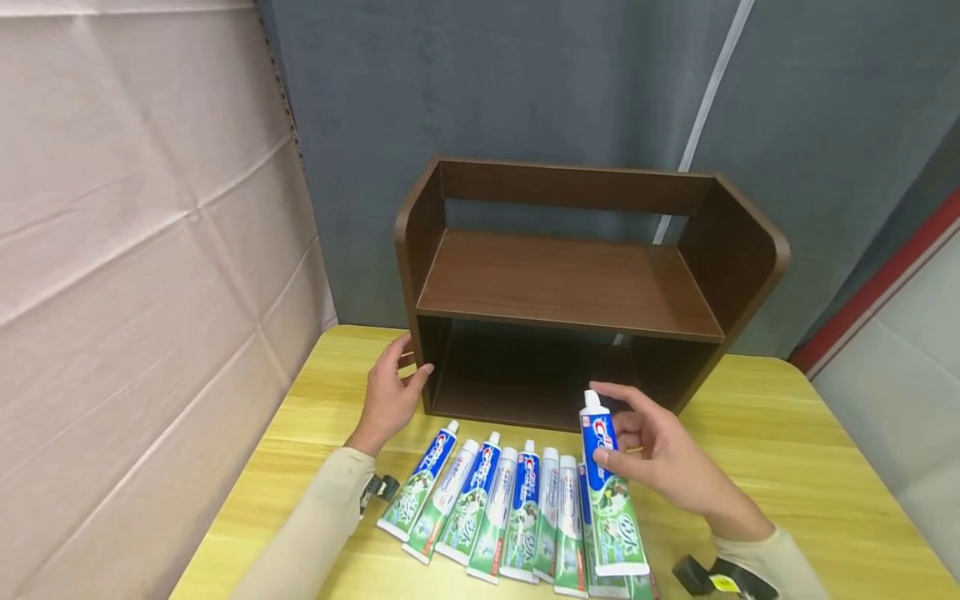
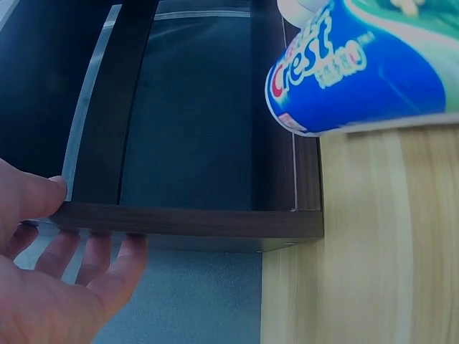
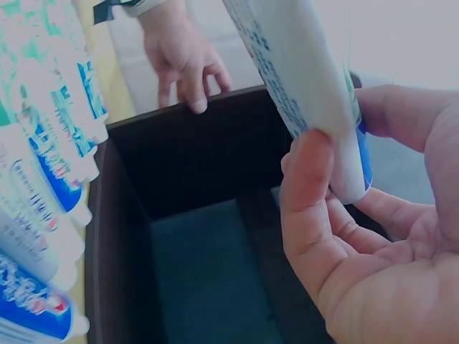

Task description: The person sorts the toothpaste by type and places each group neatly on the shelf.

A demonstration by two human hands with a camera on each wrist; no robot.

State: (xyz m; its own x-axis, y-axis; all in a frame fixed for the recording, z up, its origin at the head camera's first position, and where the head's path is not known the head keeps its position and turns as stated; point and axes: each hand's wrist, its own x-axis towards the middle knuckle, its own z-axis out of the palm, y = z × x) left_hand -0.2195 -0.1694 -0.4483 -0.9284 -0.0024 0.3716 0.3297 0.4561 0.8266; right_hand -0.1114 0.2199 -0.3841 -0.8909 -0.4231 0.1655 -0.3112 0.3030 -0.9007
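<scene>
My right hand [image 1: 671,458] holds a blue, white and green Crest toothpaste tube [image 1: 618,521], thumb on its printed front and white cap upward. It is raised before the lower compartment of a dark brown two-tier shelf [image 1: 570,279]. At the shelf's left side, my left hand [image 1: 390,396] pinches the side panel [image 2: 201,222], with the thumb on one face and the fingers on the other. In the right wrist view, the fingertips press the tube's pale back [image 3: 315,93]. Several toothpaste tubes [image 1: 468,500] lie side by side in front of the shelf, caps toward it.
The yellow wood-grain table [image 1: 817,467] carries the shelf and tubes. A grey curtain [image 1: 525,83] hangs behind, and a pale cloth wall [image 1: 150,250] stands close on the left. On the right is a white panel with a red edge [image 1: 877,292].
</scene>
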